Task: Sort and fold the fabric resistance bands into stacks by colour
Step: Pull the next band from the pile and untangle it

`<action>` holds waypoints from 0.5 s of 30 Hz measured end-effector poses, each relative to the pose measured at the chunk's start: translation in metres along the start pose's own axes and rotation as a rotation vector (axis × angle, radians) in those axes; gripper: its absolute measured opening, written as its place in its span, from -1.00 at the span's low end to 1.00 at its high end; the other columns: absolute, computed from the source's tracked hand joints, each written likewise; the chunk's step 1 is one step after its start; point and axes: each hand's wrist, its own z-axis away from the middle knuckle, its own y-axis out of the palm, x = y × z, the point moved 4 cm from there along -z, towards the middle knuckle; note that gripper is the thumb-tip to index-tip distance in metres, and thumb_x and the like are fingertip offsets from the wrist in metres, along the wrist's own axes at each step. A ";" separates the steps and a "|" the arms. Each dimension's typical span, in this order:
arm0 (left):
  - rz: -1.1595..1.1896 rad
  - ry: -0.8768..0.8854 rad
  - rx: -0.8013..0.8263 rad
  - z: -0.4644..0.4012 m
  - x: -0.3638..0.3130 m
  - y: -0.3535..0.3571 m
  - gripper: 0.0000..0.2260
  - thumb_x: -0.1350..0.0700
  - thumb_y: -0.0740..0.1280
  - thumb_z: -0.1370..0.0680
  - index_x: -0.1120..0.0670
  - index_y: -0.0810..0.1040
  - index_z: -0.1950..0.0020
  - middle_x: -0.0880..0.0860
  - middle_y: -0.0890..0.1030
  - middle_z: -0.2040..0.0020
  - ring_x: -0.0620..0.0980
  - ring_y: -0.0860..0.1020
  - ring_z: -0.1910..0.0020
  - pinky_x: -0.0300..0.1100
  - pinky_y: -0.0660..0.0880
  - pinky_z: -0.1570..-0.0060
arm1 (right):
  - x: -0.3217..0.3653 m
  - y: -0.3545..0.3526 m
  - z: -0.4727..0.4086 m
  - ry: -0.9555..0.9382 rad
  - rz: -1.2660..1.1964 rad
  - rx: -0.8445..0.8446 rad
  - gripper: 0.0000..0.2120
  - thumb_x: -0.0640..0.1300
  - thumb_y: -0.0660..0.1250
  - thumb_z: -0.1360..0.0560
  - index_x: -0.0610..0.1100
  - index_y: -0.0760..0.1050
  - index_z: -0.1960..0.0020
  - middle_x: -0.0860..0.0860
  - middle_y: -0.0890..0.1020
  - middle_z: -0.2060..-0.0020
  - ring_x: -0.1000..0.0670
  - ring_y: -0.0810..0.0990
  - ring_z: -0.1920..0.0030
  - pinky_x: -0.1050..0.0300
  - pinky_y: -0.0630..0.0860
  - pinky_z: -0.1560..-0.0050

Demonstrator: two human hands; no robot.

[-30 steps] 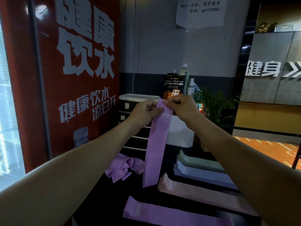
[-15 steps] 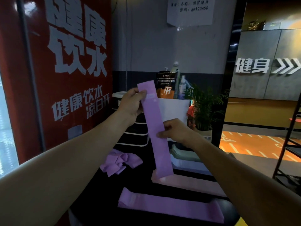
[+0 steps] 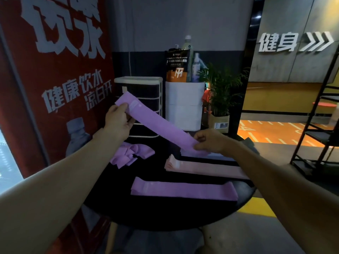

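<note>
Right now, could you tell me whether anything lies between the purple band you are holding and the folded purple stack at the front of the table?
Only the pink stack lies under the path from the purple band to the purple stack; it lies flat.

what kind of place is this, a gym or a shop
Most likely a gym lobby: fabric resistance bands lie on a round table, a protein powder bag stands behind, and an orange track-marked floor runs beyond.

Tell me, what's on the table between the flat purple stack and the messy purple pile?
Only bare black table between the purple stack and purple pile, in the head view.
</note>
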 end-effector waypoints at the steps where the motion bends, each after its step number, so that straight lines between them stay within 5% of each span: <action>1: 0.002 -0.024 -0.013 0.000 0.006 -0.007 -0.95 0.23 0.20 -0.60 0.13 0.44 0.02 0.09 0.53 0.06 -0.02 0.51 0.14 -0.20 0.54 0.19 | -0.007 0.001 0.004 0.024 -0.042 -0.017 -0.90 -0.37 0.35 -0.44 -0.21 0.51 0.21 0.02 0.41 0.40 0.10 0.31 0.36 0.34 0.27 0.38; 4: -0.079 -0.077 -0.077 0.006 0.026 -0.026 -0.95 0.25 0.22 -0.58 0.14 0.43 0.06 0.10 0.53 0.11 -0.01 0.52 0.16 -0.13 0.55 0.08 | -0.029 0.003 0.017 0.119 -0.127 -0.078 -0.83 -0.35 0.33 -0.46 -0.19 0.47 0.27 -0.02 0.39 0.39 0.09 0.32 0.35 0.34 0.27 0.40; 9: -0.274 -0.133 -0.131 0.024 0.060 -0.054 -0.87 0.30 0.20 -0.56 0.18 0.43 0.19 0.14 0.51 0.38 -0.04 0.52 0.50 -0.23 0.49 0.45 | -0.065 0.014 0.037 0.337 -0.395 -0.165 -0.79 -0.31 0.32 -0.49 -0.15 0.45 0.30 -0.08 0.44 0.32 0.00 0.40 0.28 0.14 0.40 0.24; 15: -0.598 -0.079 -0.079 0.046 0.086 -0.081 -0.82 0.22 0.25 -0.53 0.16 0.47 0.28 0.17 0.53 0.31 0.12 0.54 0.27 0.03 0.53 0.06 | -0.091 0.021 0.062 0.479 -0.513 -0.320 -0.77 -0.42 0.31 -0.45 -0.21 0.42 0.32 -0.09 0.42 0.38 0.00 0.41 0.37 0.19 0.41 0.42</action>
